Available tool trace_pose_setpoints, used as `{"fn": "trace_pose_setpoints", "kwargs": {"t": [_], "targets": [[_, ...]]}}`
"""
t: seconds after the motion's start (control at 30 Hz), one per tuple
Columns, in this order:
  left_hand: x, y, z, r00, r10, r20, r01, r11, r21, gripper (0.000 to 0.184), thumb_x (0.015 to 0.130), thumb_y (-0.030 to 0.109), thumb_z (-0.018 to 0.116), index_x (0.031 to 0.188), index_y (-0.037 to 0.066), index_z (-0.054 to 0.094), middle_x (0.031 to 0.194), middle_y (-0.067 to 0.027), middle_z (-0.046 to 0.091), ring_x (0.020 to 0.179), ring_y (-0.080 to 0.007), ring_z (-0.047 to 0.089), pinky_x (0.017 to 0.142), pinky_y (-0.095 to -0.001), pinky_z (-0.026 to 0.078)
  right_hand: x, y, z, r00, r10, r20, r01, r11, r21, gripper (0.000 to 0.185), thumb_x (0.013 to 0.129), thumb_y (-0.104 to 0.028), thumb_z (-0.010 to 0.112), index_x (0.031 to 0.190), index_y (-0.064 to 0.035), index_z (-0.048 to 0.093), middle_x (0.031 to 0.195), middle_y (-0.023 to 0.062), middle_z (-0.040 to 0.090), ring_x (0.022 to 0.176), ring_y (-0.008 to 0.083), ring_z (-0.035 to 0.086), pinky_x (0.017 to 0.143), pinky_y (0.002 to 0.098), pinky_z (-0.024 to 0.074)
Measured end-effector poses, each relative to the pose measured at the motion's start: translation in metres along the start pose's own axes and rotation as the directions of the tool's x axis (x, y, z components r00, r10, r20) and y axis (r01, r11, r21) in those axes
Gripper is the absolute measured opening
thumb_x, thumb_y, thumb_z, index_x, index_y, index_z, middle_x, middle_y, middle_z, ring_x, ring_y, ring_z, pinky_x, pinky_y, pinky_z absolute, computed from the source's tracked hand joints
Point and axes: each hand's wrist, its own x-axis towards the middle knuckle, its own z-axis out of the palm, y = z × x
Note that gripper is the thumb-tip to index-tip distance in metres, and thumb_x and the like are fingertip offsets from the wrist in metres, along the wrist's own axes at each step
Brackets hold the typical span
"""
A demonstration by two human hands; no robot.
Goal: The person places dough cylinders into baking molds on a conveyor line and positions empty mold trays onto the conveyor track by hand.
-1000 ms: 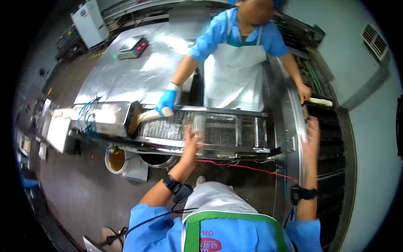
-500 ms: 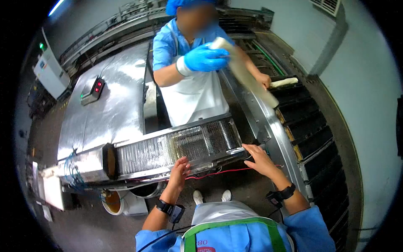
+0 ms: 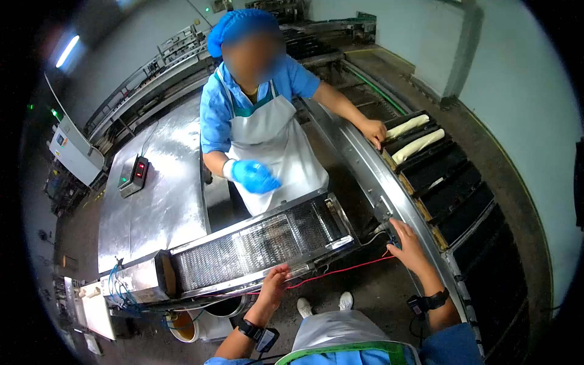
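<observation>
Left hand (image 3: 272, 288) at near edge of mesh conveyor (image 3: 252, 246), fingers loosely spread. Right hand (image 3: 411, 248) beside steel rail (image 3: 359, 152), thumb parted from fingers. Pale strips (image 3: 418, 146) lie in dark trays (image 3: 449, 186).

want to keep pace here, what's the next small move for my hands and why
Probably bring your right hand over to the conveyor's near rail, beside your left hand, to be ready: both hands look empty, two pale rolls lie in the black trays, and none shows on the mesh belt.
</observation>
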Motion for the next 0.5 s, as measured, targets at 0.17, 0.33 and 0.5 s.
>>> {"fn": "trace_pose_setpoints", "kwargs": {"t": [0.17,0.33,0.5], "targets": [[0.009,-0.011,0.008,0.999,-0.025,0.040,0.027,0.999,-0.044,0.028,0.080,0.011,0.042,0.108,0.008,0.042,0.101,-0.0011,0.047,0.085,-0.0102,0.048,0.073,-0.0257,0.038,0.017,0.005,-0.001,0.998,-0.058,-0.033,0.057,0.998,-0.028,0.065,0.070,-0.007,0.059,0.126,-0.0118,0.027,0.122,0.0140,0.031,0.111,0.0311,0.033,0.091,0.0388,0.0306],[0.022,0.012,0.025,0.993,0.101,-0.053,-0.108,0.984,-0.142,0.047,0.080,0.022,0.047,0.122,0.013,0.027,0.118,-0.0068,0.039,0.102,-0.0177,0.040,0.085,-0.0329,0.032,0.051,-0.018,-0.011,0.968,-0.077,-0.241,0.070,0.997,-0.036,0.061,0.069,-0.008,0.059,0.123,-0.0108,0.031,0.123,0.0115,0.031,0.114,0.0289,0.030,0.093,0.0369,0.0285],[0.018,0.063,0.088,0.959,0.262,0.106,-0.249,0.961,-0.124,0.057,0.079,0.023,0.048,0.127,0.016,0.018,0.122,-0.0094,0.034,0.110,-0.0189,0.033,0.088,-0.0325,0.027,0.068,-0.086,0.003,0.903,-0.424,0.063,0.429,0.893,-0.136,0.060,0.069,-0.014,0.060,0.122,-0.0101,0.033,0.118,0.0113,0.038,0.113,0.0267,0.032,0.093,0.0371,0.0272]]}}
